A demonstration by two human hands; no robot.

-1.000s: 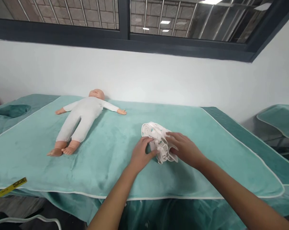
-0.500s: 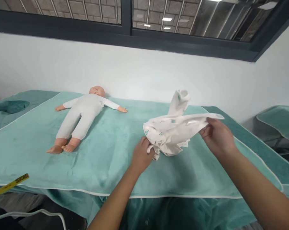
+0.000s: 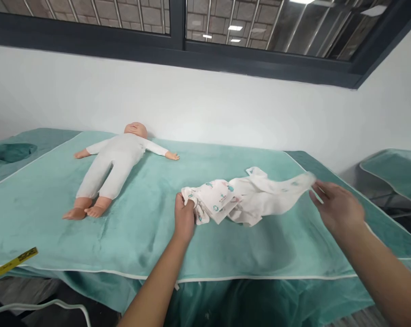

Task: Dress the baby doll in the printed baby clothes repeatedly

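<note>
A white printed baby garment lies stretched out across the teal blanket. My left hand is closed on its left end, pressing it to the blanket. My right hand pinches the garment's right end, lifted a little off the surface. A baby doll in a white suit lies on its back at the far left, head toward the wall, well apart from both hands.
The blanket covers a table against a white wall under a dark-framed window. A yellow tape measure pokes in at the lower left. Another teal-covered table stands at the right, and a dark teal cushion lies far left.
The bunched garment has been pulled open sideways. My right hand drew its end to the right and down, my left hand slid left with the other end.
</note>
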